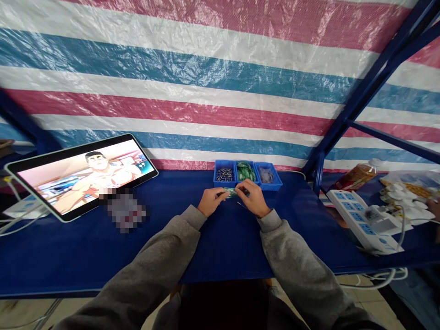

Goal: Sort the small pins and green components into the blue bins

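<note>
My left hand (210, 200) pinches one end of a small green plastic packet (229, 191). At its other end, the fingers of my right hand (253, 197) are closed on the packet. Just beyond my hands stand three blue bins side by side. Dark screws or similar metal pieces lie in the left bin (216, 176), green packets (244, 171) fill the middle one, and clear plastic pieces (266, 175) lie in the right one (271, 186). A thin light-coloured object (239, 203) lies by my right hand; its kind is too small to tell.
A lit tablet (82, 176) leans at the left on the blue table (227, 247), with a blurred item (126, 211) beside it. On the right are a white power strip (360, 220) with plugs, a bottle (355, 176) and plastic bags. Blue posts (347, 110) frame a striped sheet (206, 114).
</note>
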`<state>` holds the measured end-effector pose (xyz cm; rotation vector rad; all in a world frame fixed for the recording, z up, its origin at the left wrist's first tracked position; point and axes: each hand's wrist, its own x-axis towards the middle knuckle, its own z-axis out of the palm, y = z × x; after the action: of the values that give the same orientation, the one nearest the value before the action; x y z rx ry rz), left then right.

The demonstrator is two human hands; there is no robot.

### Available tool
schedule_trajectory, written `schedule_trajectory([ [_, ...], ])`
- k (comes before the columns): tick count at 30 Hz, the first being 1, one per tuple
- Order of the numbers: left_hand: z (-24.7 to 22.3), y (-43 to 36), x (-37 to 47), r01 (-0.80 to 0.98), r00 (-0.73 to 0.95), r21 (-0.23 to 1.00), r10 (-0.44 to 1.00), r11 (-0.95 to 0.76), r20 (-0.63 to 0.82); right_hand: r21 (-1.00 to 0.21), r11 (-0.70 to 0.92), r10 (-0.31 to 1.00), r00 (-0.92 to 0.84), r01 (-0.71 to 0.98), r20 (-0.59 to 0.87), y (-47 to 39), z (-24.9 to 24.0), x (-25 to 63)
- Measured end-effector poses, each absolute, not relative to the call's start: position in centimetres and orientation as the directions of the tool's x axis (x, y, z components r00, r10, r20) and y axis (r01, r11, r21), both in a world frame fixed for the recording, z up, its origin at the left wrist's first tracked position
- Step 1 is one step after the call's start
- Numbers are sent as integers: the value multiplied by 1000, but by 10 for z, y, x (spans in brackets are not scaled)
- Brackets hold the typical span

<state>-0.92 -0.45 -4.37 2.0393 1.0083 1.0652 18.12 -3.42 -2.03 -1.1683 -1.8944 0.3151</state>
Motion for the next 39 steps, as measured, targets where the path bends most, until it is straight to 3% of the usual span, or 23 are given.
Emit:
schedule_trajectory([
  [7,-45,-2,-11,212,334,892,888,-399,318,-595,476,870,-246,647,428,-30,-22,181],
  [13,-40,-5,-6,87,371,956,900,-278,228,-568,460,872,-225,683,435,-29,-23,181],
  [22,-33,-7,-8,-125,313,971,920,-204,234,-699,512,855,-221,500,468,-29,-28,182],
  [26,-31,-7,-8,-130,337,974,916,-186,220,-639,627,774,-262,446,576,-28,-32,183],
  [35,-35,-7,-8,-127,404,980,894,-156,195,-569,677,714,-228,466,662,-29,-26,182],
  [39,-39,-8,-7,-7,416,967,879,-253,233,-579,649,733,-202,494,649,-29,-28,181],
])
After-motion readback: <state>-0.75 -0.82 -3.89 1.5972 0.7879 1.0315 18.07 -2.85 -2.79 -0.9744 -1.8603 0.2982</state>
